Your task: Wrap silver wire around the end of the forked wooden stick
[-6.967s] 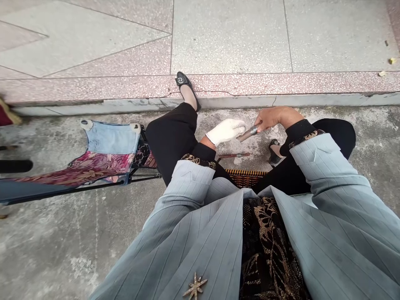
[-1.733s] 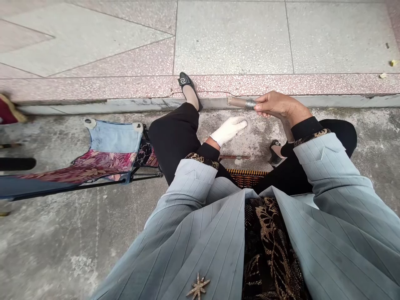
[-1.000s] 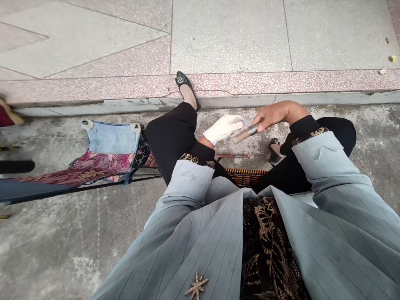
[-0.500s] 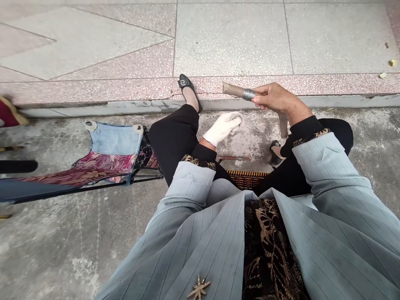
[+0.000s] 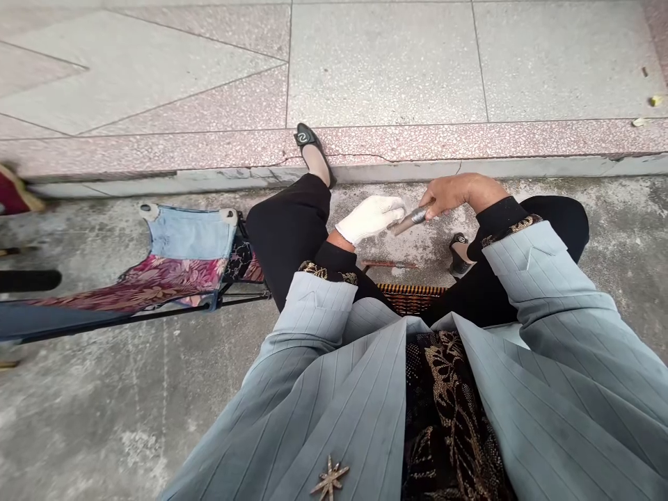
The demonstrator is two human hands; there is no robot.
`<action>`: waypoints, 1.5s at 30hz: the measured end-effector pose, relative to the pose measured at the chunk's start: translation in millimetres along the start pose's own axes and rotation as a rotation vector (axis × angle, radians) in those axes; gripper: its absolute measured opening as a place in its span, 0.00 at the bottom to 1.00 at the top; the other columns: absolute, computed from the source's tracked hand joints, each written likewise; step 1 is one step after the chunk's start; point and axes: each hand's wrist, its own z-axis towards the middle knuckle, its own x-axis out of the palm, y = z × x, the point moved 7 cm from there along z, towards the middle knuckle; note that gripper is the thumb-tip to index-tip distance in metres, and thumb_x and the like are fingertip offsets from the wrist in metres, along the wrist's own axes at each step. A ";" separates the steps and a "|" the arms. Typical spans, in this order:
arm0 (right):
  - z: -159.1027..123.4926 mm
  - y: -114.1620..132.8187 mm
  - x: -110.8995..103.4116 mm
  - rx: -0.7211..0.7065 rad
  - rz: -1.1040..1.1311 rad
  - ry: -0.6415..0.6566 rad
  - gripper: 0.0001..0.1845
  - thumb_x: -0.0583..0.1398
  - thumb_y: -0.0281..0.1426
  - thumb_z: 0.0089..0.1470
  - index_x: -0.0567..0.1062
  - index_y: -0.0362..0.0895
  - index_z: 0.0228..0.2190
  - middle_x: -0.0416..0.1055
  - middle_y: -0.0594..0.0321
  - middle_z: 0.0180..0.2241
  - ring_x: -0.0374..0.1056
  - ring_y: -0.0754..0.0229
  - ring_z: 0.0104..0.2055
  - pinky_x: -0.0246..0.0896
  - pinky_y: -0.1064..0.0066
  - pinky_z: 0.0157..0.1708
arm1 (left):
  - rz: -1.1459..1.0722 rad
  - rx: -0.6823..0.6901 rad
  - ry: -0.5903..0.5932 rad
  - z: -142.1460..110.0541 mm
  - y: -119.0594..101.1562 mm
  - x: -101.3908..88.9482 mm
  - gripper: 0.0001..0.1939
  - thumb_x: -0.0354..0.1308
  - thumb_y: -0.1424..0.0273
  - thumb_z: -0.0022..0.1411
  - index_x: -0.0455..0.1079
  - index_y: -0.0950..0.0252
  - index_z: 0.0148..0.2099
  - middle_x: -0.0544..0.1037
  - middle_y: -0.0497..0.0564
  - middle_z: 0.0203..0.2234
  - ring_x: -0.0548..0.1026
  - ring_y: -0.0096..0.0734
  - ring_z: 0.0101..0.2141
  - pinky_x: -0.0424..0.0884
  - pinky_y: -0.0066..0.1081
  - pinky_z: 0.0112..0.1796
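Note:
My right hand [image 5: 453,195] is bare and wraps round a short wooden stick [image 5: 403,224]. Silvery wire [image 5: 418,215] is wound in a coil on the stick, close to my fingers. The stick's free end slants down to the left. My left hand [image 5: 371,216], in a white knitted glove, is beside that free end with its fingers curled together. A thin strand of the wire showed at the glove a moment earlier; against the pale ground it is hard to make out now. Whether the glove touches the stick I cannot tell.
Below my hands, a reddish rod [image 5: 390,264] with wire round it lies near the woven edge [image 5: 412,299] of a basket or seat. A folding fabric chair [image 5: 177,261] stands at my left. A raised tiled step [image 5: 386,142] runs ahead, my left foot on it.
My right hand has lowered the stick towards me and tilted its free end downward. My left hand has risen slightly, and the two hands are closer together.

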 end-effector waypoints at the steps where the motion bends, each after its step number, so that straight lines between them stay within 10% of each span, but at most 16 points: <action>1: -2.3 2.0 5.7 -0.031 0.045 0.089 0.09 0.71 0.34 0.52 0.87 0.47 0.37 0.72 0.65 0.22 0.64 0.62 0.26 0.57 0.67 0.32 | -0.040 0.007 0.017 0.5 1.3 2.1 0.15 0.53 0.61 0.65 0.74 0.67 0.35 0.75 0.48 0.27 0.69 0.29 0.30 0.63 0.29 0.36; 4: -13.2 8.8 3.6 -0.119 0.210 0.139 0.18 0.73 0.39 0.48 0.87 0.47 0.41 0.74 0.66 0.24 0.65 0.63 0.27 0.59 0.68 0.34 | -0.234 -0.008 0.016 3.4 9.8 5.6 0.19 0.56 0.55 0.64 0.74 0.68 0.38 0.76 0.49 0.29 0.71 0.30 0.31 0.66 0.29 0.35; 12: -31.0 9.3 -35.8 -0.226 0.590 -0.341 0.25 0.71 0.46 0.50 0.84 0.47 0.46 0.76 0.65 0.30 0.67 0.62 0.32 0.63 0.70 0.34 | -0.645 -0.045 0.005 6.0 11.6 11.6 0.24 0.60 0.47 0.63 0.69 0.65 0.33 0.63 0.43 0.19 0.59 0.21 0.20 0.57 0.25 0.24; 31: -18.0 -5.3 -37.6 0.066 0.145 -0.599 0.21 0.65 0.36 0.55 0.84 0.41 0.49 0.76 0.61 0.32 0.68 0.59 0.32 0.61 0.67 0.36 | -0.007 -0.010 -0.109 8.9 -19.8 -6.5 0.13 0.52 0.66 0.65 0.67 0.65 0.29 0.69 0.47 0.23 0.66 0.29 0.27 0.57 0.31 0.33; 38: -40.2 20.5 -29.5 0.131 -0.196 -0.365 0.18 0.67 0.36 0.54 0.86 0.47 0.46 0.80 0.59 0.36 0.71 0.55 0.39 0.60 0.65 0.40 | 0.310 0.017 -0.116 1.9 -32.0 -22.8 0.11 0.55 0.66 0.64 0.76 0.63 0.33 0.72 0.50 0.24 0.67 0.35 0.27 0.50 0.34 0.30; 45: -45.2 25.7 -10.4 -0.086 0.205 0.025 0.24 0.72 0.43 0.45 0.86 0.50 0.45 0.77 0.67 0.28 0.65 0.64 0.28 0.62 0.70 0.31 | 0.048 0.172 -0.093 -3.8 -43.5 -44.1 0.12 0.54 0.65 0.62 0.76 0.67 0.37 0.77 0.50 0.30 0.71 0.32 0.32 0.61 0.30 0.36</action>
